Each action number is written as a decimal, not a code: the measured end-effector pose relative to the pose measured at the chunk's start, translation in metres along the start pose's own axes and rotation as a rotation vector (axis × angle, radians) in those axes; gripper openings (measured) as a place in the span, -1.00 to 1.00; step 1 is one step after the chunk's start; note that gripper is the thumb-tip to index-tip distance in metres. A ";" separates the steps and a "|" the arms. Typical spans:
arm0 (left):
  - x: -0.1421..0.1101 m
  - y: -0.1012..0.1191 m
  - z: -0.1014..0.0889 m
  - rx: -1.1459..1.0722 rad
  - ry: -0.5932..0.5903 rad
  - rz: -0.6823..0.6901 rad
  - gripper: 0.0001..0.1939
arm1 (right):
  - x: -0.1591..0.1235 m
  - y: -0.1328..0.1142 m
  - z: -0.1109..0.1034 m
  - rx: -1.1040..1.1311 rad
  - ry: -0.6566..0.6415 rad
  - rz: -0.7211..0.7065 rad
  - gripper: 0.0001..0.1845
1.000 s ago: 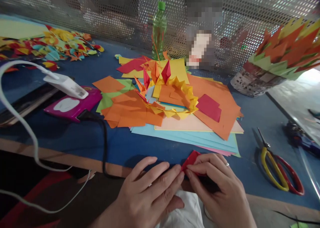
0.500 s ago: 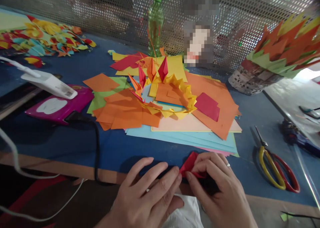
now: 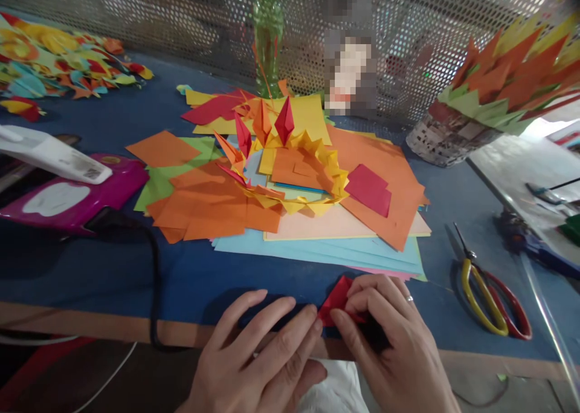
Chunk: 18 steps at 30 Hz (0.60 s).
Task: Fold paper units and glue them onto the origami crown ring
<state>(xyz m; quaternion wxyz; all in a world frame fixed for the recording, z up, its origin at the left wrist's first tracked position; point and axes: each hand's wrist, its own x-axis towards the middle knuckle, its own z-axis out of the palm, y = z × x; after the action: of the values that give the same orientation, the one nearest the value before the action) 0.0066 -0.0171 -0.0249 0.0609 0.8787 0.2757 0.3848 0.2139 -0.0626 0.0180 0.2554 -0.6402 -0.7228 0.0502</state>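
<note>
A small piece of folded red paper lies at the front edge of the blue table. My right hand pinches it between thumb and fingers, and a ring shows on one finger. With its fingers stretched out, my left hand rests beside it, fingertips at the paper's left corner. Beyond both hands stands a yellow zigzag paper ring, with pointed red and orange folded paper pieces upright along its left and back. Part of the red paper is hidden under my right fingers.
Orange paper sheets and light blue sheets lie under and around the ring. Scissors lie to the right. A purple device with a black cable is at left. A green bottle and a paper-filled pot stand behind.
The view has shifted slightly, so the table things sit farther left. My right hand still pinches the red paper, and my left fingertips stay at its corner.
</note>
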 end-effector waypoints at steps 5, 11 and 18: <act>0.001 0.000 -0.002 -0.004 0.016 -0.014 -0.78 | 0.000 -0.001 0.002 -0.018 0.002 0.023 -0.81; 0.000 -0.004 -0.005 0.003 -0.029 0.026 -0.78 | -0.001 -0.002 0.002 -0.022 0.001 0.061 -0.78; -0.001 -0.005 -0.005 0.018 -0.034 0.014 -0.75 | -0.003 0.000 0.003 -0.023 0.036 0.093 -0.87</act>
<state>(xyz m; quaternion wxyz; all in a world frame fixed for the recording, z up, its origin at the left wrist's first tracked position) 0.0003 -0.0142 -0.0234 0.0550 0.8876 0.2719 0.3677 0.2130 -0.0645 0.0145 0.2583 -0.6768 -0.6880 0.0424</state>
